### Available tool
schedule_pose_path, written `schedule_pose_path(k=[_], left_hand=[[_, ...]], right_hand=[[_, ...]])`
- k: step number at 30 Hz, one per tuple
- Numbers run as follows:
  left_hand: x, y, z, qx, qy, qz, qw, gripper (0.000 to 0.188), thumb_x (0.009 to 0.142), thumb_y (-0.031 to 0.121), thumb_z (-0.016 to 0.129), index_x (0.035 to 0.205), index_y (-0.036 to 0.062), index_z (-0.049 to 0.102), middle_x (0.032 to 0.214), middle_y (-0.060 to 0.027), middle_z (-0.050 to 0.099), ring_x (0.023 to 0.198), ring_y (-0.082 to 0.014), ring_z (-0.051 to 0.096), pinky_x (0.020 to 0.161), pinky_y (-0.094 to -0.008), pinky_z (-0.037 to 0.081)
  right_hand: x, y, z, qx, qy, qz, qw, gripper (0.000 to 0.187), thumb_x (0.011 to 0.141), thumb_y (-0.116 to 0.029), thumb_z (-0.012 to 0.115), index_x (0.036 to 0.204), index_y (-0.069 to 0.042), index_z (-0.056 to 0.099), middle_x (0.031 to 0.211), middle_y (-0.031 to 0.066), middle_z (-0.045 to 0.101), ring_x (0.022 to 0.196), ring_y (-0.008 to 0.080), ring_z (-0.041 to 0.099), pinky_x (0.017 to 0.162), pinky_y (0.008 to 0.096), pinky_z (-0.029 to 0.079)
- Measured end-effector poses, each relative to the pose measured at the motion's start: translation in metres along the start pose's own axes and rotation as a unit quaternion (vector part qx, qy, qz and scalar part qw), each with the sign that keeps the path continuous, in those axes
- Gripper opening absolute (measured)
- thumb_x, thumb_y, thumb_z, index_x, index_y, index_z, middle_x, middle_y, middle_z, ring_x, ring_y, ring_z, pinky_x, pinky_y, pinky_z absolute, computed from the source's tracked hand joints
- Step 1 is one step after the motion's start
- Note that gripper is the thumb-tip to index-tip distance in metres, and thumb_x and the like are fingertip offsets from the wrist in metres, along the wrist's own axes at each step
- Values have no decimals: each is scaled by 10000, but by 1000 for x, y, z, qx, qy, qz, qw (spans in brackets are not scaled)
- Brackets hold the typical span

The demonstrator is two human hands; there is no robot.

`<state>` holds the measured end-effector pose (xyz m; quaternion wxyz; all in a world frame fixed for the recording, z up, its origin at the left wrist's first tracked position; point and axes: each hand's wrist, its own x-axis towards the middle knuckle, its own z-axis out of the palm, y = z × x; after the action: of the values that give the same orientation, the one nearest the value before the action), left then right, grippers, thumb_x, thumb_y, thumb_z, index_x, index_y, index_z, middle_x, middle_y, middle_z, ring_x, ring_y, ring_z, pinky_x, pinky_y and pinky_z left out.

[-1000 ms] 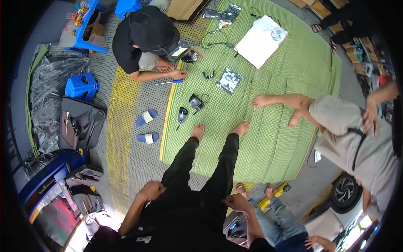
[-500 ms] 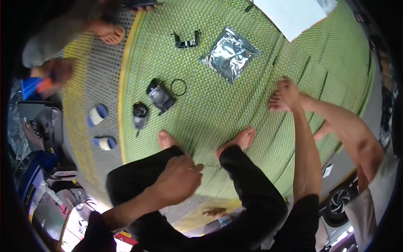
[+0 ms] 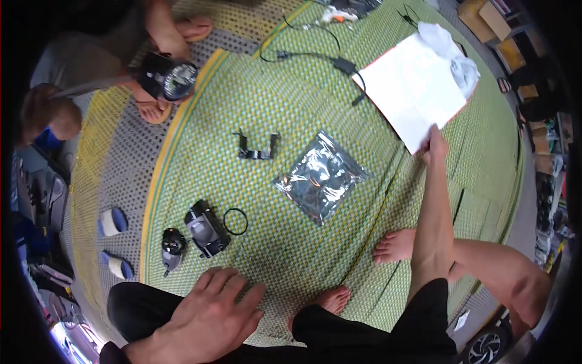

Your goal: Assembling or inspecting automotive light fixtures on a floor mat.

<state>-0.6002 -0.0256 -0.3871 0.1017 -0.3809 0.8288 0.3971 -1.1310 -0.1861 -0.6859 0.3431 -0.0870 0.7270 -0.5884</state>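
My right hand (image 3: 434,147) reaches far out and pinches the near edge of a white sheet (image 3: 403,85) with a red border. A crumpled pale plastic bag (image 3: 451,57) lies on the sheet's far right part. My left hand (image 3: 218,309) hovers by my left knee, fingers apart, holding nothing. Beyond it lie a grey-and-black housing part (image 3: 206,229), a smaller dark part with a round top (image 3: 173,247) and a black ring (image 3: 245,222). Farther out are a black U-shaped bracket (image 3: 257,153) and a shiny clear bag (image 3: 321,179) with dark contents.
A green woven mat (image 3: 357,242) spreads under everything. A black cable (image 3: 315,56) with connectors lies at the far side. At upper left, another person holds a round lamp (image 3: 180,81). Slippers (image 3: 113,222) sit at left. Another person's bent leg (image 3: 497,264) is at right.
The view has shifted, showing more of the far side. My right hand has moved outward from near the neighbour's foot to the white sheet and closed on it. My left hand's fingers have spread.
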Motion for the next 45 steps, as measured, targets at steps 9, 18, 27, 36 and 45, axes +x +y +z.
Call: schedule_pose_path(k=[9,18,27,36,45], left_hand=[[0,12,18,-47,-90,96,990,391,835,148,691,1172,-33,609,1008,-163,607,982,-324,623,921,-448,496],[1,9,16,41,-90,109,989,502,802,216,716,1221,-26,583,1040,-161,610,1033,-332,604,932,-428,481],[8,-9,31,96,-133,91,982,442,864,169,632,1249,-32,546,1068,-196,613,1022,-365,624,937,-450,482],[24,-25,54,125,-197,134,963,374,864,148,624,1191,-17,549,1045,-207,620,1051,-383,636,931,-478,484],[21,-22,61,128,-170,142,967,319,917,191,575,1165,-10,581,1095,-227,651,1045,-393,649,951,-500,491]], right_hand=[[-46,-28,40,134,-246,58,958,166,946,-108,670,861,-107,528,641,-64,414,455,31,317,389,201,242],[-106,-23,23,224,-268,59,935,148,965,-101,654,914,-130,519,704,-65,459,519,21,367,422,188,273],[-169,-18,-19,227,-267,101,931,100,964,-135,661,966,-112,564,725,-79,496,524,-5,358,412,155,264],[-255,0,-19,331,-318,127,879,203,972,-221,678,1120,-119,582,887,2,682,663,73,626,529,198,449],[-232,13,-24,-193,-280,73,938,267,938,-250,714,915,16,694,758,78,695,651,125,662,540,252,515]])
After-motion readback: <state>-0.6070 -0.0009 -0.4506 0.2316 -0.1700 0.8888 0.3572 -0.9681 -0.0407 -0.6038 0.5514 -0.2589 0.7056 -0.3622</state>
